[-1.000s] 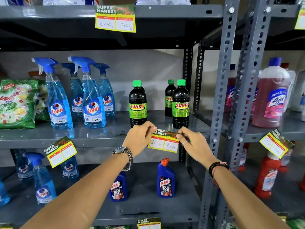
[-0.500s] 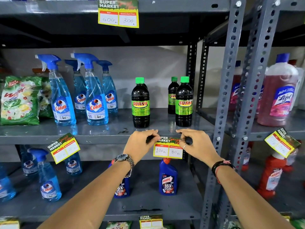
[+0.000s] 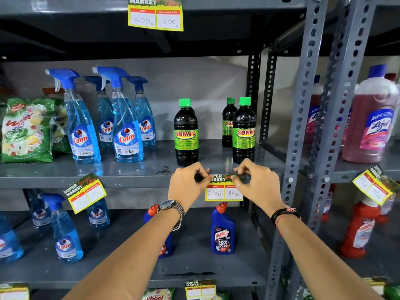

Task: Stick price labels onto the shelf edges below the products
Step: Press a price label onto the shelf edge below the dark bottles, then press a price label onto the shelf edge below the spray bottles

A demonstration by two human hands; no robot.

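Observation:
A yellow price label (image 3: pixel 224 192) reading 100 and 80 lies against the front edge of the grey middle shelf (image 3: pixel 134 180), below the dark Sunny bottles (image 3: pixel 186 133). My left hand (image 3: pixel 187 184) pinches the label's top left corner. My right hand (image 3: pixel 257 182) pinches its top right corner, and both sets of fingers press the green top strip onto the shelf edge. The label hangs level, and its lower part covers the gap beneath the shelf.
Blue Colin spray bottles (image 3: pixel 127 126) and a green detergent bag (image 3: pixel 27 131) stand left on the same shelf. A tilted label (image 3: pixel 85 192) hangs below them, another label (image 3: pixel 155 15) on the top shelf. Harpic bottles (image 3: pixel 223 232) stand below. Perforated uprights (image 3: pixel 303 126) rise at right, beside a pink Lizol bottle (image 3: pixel 372 118).
Both hands have carried the label up from just in front of the shelf and set its top strip flat against the shelf edge. The view has moved closer and slightly down.

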